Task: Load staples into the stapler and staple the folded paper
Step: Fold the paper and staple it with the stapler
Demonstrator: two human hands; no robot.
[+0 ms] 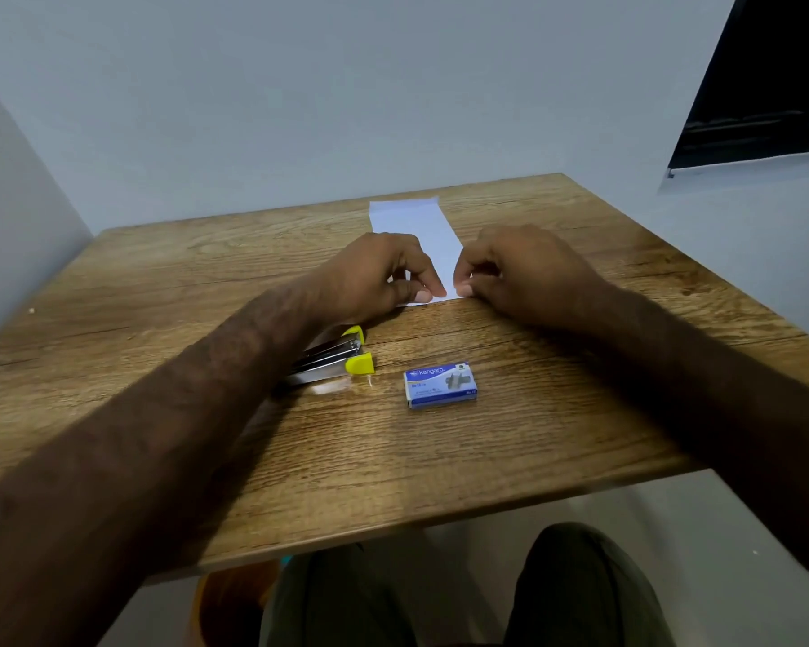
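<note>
Left hand [384,273], right hand [510,277] pinching near end of paper [412,226], fingers curled. Paper lying mid-counter [580,413], long axis running near-far. Stapler [332,357] lying near-left, under left forearm; box [440,384] right of it. Left hand nearer stapler.

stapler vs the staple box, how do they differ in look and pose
The stapler is shiny metal with yellow ends; the staple box is blue printed card. The stapler lies angled, partly hidden under the left forearm; the staple box sits in full view to its right. Both lie on the table, unheld.
</note>
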